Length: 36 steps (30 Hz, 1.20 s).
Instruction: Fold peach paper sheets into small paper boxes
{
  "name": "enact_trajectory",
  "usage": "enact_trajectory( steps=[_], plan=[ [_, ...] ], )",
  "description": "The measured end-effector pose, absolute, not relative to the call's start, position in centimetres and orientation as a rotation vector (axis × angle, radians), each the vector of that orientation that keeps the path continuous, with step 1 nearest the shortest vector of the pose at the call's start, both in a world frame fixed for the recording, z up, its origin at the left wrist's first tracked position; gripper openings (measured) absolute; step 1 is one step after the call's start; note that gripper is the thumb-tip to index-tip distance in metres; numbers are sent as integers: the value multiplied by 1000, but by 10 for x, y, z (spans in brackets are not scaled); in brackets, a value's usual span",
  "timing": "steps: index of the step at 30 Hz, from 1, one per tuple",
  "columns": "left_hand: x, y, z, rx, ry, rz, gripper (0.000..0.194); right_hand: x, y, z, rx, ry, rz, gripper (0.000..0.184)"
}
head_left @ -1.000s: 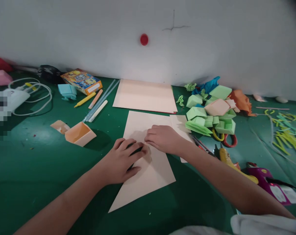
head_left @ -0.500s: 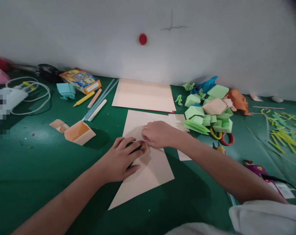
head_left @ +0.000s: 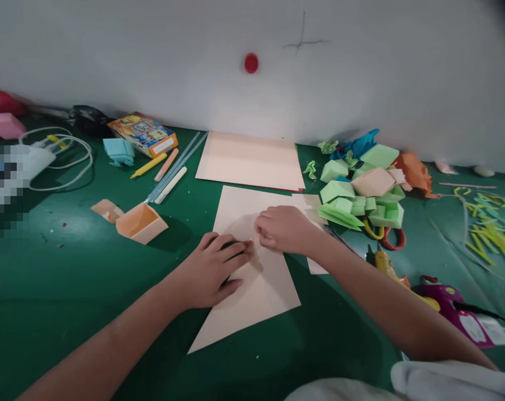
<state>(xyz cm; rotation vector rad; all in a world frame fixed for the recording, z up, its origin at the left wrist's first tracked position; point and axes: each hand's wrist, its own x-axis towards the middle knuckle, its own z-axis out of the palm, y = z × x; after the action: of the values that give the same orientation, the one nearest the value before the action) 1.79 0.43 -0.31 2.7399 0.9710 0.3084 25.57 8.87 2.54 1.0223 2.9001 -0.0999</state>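
Note:
A peach paper sheet [head_left: 269,284] lies on the green table in front of me, its near end cut at a slant. My left hand [head_left: 219,270] rests over the sheet's left side, fingers stretched out and thumb apart. Its forefinger tip touches a small peach paper piece [head_left: 252,253] lying on the sheet. Just to the right, my right hand [head_left: 288,229] hovers low over the sheet with fingers curled together; whatever is between them is hidden. Another peach paper piece [head_left: 318,266] lies partly beneath the right forearm.
A folded peach paper box [head_left: 141,224] stands left. Behind lie stacked peach sheets [head_left: 250,161], glue sticks [head_left: 171,185] and a colourful carton [head_left: 144,133]. On the right are green folded paper shapes [head_left: 338,192], scissors handles [head_left: 393,239], a yellow glue gun [head_left: 388,267] and a purple device [head_left: 448,306].
My right hand has drawn slightly away from the left fingertips, its fingers more curled. The left hand stays in place on the sheet. The camera view has shifted a little.

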Motion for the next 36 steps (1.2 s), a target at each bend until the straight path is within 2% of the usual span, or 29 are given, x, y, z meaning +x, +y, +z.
enact_trajectory(
  steps=[8,12,16,19,23,28,32,36],
  plan=[
    [17,3,-2,2745,992,297,51,308,53,41,1347,2857,-303,14],
    [19,3,0,2749,987,251,46,363,10,43,1708,2756,-416,16],
    [23,2,2,2746,976,251,47,424,-37,34,2169,2451,-295,28],
    [27,1,1,2769,991,251,48,460,-68,24,2364,2291,-126,19],
    [34,1,1,2812,1020,237,47,477,-87,15,2416,2301,-55,27],
    [40,-2,3,2848,1098,178,41,454,-71,16,2222,2434,15,36],
    [49,-12,0,2859,1212,192,46,426,-47,20,2103,2254,171,52],
    [69,-31,-4,2763,1455,270,47,412,-30,20,2107,2141,160,55]
  ],
)
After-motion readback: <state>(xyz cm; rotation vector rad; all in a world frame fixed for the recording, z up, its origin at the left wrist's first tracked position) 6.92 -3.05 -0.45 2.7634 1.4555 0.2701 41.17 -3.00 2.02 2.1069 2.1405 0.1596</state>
